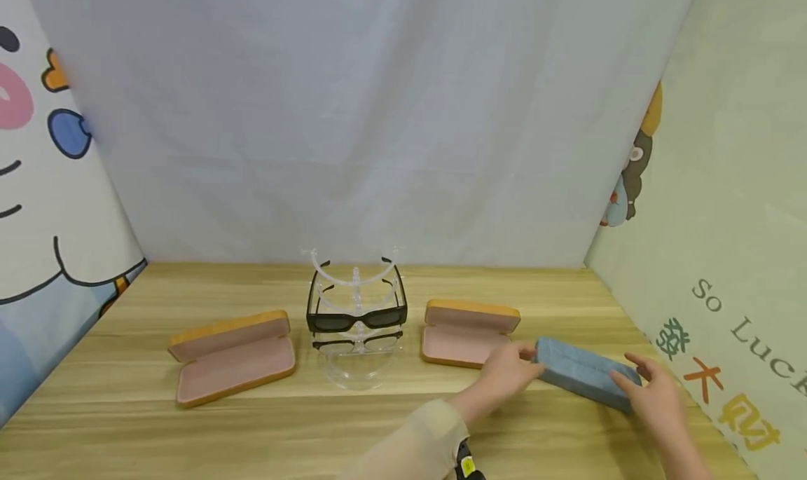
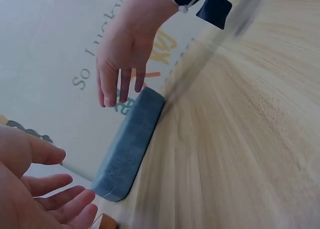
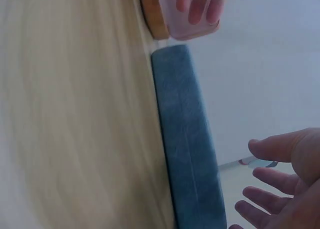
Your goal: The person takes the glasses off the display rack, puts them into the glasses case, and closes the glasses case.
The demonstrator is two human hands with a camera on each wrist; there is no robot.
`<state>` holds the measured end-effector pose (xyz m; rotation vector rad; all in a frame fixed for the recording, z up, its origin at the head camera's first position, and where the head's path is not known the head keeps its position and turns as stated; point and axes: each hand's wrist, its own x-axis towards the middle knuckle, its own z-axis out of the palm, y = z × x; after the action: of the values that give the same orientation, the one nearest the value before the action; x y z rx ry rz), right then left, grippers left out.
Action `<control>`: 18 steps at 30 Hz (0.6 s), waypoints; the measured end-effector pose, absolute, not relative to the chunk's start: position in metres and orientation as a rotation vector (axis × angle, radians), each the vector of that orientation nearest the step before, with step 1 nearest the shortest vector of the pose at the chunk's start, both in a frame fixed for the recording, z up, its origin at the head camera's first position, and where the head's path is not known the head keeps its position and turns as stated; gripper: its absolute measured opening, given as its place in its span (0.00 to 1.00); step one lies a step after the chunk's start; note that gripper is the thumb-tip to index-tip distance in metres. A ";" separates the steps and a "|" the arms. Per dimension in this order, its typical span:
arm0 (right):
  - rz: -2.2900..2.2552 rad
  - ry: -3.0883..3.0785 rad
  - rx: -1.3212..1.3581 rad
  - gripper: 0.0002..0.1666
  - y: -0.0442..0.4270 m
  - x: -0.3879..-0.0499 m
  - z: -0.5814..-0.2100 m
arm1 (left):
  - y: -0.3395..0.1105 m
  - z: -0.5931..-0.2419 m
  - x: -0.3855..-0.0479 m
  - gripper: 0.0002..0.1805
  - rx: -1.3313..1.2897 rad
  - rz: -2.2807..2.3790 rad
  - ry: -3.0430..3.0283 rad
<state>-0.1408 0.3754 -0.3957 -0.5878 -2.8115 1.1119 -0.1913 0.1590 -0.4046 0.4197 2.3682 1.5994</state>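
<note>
A closed blue glasses case (image 1: 583, 371) lies on the wooden table at the right, slightly slanted. By its left end is my left hand (image 1: 509, 369), fingers loosely extended; in the left wrist view a gap shows between this hand (image 2: 47, 189) and the case (image 2: 132, 144). Around the right end is my right hand (image 1: 656, 396), its fingers spread. The right wrist view has that hand (image 3: 287, 184) beside the case (image 3: 182, 134), apart from it and holding nothing. An open orange case (image 1: 457, 343) with pink lining stands just behind my left hand, partly covered by it.
A clear display stand (image 1: 357, 298) in the middle carries black sunglasses (image 1: 356, 320) and thin dark-framed glasses (image 1: 359, 343). Another open orange case (image 1: 236, 364) sits to the left. A pale curtain (image 1: 366, 115) closes the back, and a printed cloth (image 1: 725, 256) the right side.
</note>
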 end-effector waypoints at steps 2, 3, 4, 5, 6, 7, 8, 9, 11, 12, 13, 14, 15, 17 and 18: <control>1.118 -2.788 -0.585 0.37 0.369 -0.142 -0.395 | 0.151 -0.405 -0.191 0.16 0.439 1.614 2.359; 1.116 -2.776 -0.584 0.36 0.366 -0.142 -0.394 | 0.146 -0.405 -0.191 0.15 0.457 1.616 2.355; 1.110 -2.757 -0.580 0.35 0.362 -0.143 -0.394 | 0.142 -0.405 -0.191 0.15 0.479 1.617 2.357; 1.111 -2.739 -0.573 0.34 0.358 -0.144 -0.393 | 0.138 -0.405 -0.191 0.14 0.494 1.616 2.357; 1.111 -2.721 -0.563 0.33 0.355 -0.144 -0.392 | 0.134 -0.405 -0.191 0.14 0.518 1.614 2.362; 1.109 -2.707 -0.560 0.32 0.351 -0.145 -0.391 | 0.129 -0.405 -0.191 0.14 0.537 1.614 2.361; 1.111 -2.693 -0.559 0.32 0.347 -0.146 -0.389 | 0.125 -0.405 -0.191 0.14 0.557 1.618 2.361; 1.111 -2.677 -0.553 0.32 0.343 -0.146 -0.389 | 0.122 -0.406 -0.191 0.14 0.569 1.619 2.362; 1.132 -2.648 -0.536 0.31 0.335 -0.147 -0.387 | 0.115 -0.407 -0.191 0.14 0.592 1.624 2.367; 1.141 -2.638 -0.528 0.31 0.331 -0.147 -0.385 | 0.111 -0.407 -0.191 0.14 0.605 1.624 2.370; 1.152 -2.627 -0.520 0.31 0.327 -0.148 -0.384 | 0.108 -0.407 -0.192 0.14 0.612 1.623 2.371; 1.169 -2.609 -0.504 0.30 0.323 -0.148 -0.382 | 0.104 -0.406 -0.192 0.14 0.620 1.624 2.374; 1.173 -2.601 -0.489 0.30 0.318 -0.148 -0.381 | 0.100 -0.406 -0.192 0.14 0.627 1.620 2.380; 1.184 -2.591 -0.442 0.30 0.309 -0.149 -0.377 | 0.092 -0.405 -0.192 0.14 0.641 1.622 2.390; 1.186 -2.586 -0.422 0.30 0.305 -0.150 -0.375 | 0.088 -0.405 -0.192 0.14 0.645 1.625 2.394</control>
<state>-0.1497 0.3050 -0.3748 -0.4216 -2.5862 1.1857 -0.1922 0.0881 -0.4049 0.6451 2.3935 1.6252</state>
